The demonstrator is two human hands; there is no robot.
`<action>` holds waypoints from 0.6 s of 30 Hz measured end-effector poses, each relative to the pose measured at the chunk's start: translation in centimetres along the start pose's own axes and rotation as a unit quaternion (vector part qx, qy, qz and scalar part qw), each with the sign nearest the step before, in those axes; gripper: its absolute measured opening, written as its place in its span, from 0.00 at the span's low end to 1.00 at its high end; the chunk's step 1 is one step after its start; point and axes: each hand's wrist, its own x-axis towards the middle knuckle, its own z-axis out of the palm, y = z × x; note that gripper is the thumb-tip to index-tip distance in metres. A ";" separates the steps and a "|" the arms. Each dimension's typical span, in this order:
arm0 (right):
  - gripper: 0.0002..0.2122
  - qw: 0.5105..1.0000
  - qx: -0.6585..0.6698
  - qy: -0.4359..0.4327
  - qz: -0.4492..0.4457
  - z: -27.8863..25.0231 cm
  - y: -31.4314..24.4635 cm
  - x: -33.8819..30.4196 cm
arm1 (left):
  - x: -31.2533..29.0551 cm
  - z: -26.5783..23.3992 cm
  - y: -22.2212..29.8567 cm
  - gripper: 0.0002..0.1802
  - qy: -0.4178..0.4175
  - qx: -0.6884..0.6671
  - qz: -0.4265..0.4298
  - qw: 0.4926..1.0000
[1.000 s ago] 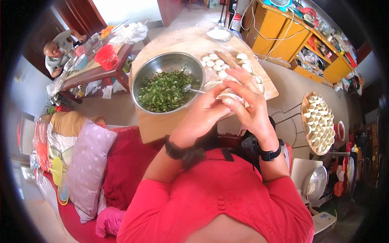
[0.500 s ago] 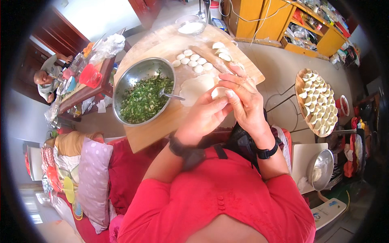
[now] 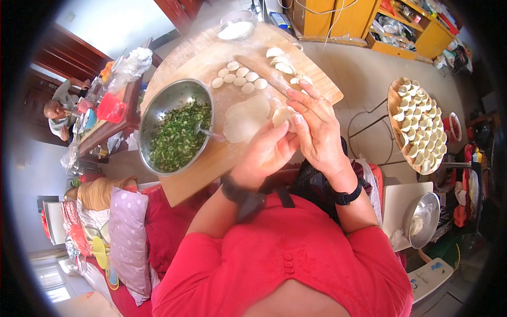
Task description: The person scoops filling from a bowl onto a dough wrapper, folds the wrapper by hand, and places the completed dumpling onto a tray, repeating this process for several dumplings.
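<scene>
Between the fingertips of both hands is a pale dumpling (image 3: pixel 283 114), its edge pinched by my thumbs and fingers. My left hand (image 3: pixel 270 150) cups it from the left, while my right hand (image 3: pixel 320 136) closes on its right side with the fingers extended upward. Just left of my hands, flat round dough wrappers (image 3: pixel 244 119) lie on the wooden board (image 3: pixel 185 182). A steel bowl (image 3: pixel 149 113) of chopped green filling (image 3: pixel 177 140) sits at the left with a spoon (image 3: pixel 210 134) in it. Beyond are several small dough pieces (image 3: pixel 240 81), a rolling pin (image 3: pixel 266 74) and folded dumplings (image 3: pixel 283 64).
A bowl of white flour (image 3: pixel 236 31) stands at the board's far edge. To the right, a round tray (image 3: pixel 393 100) holds rows of dumplings on a metal stand. Another steel bowl (image 3: pixel 422 222) is at lower right. A person (image 3: pixel 60 111) sits by a cluttered table at far left.
My view has shifted slightly, so the board and bowl appear further left. Both hands still hold the dumpling, with small finger movements along its edge.
</scene>
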 end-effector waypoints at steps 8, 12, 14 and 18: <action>0.22 0.989 0.081 -0.067 0.106 1.9 2.0 0.1 | 1.4 -2.8 1.4 0.31 0.016 -0.107 -0.038 0.993; 0.22 0.995 0.026 -0.025 0.098 4.1 3.2 1.0 | 1.5 -5.3 2.3 0.27 0.071 -0.091 -0.008 0.993; 0.19 0.969 0.108 0.003 0.220 5.0 5.1 2.4 | 1.1 -8.0 3.0 0.23 0.134 0.226 0.052 0.963; 0.19 0.978 0.000 -0.063 0.201 6.4 9.4 8.4 | -0.6 -11.6 5.4 0.17 0.201 0.740 0.176 0.617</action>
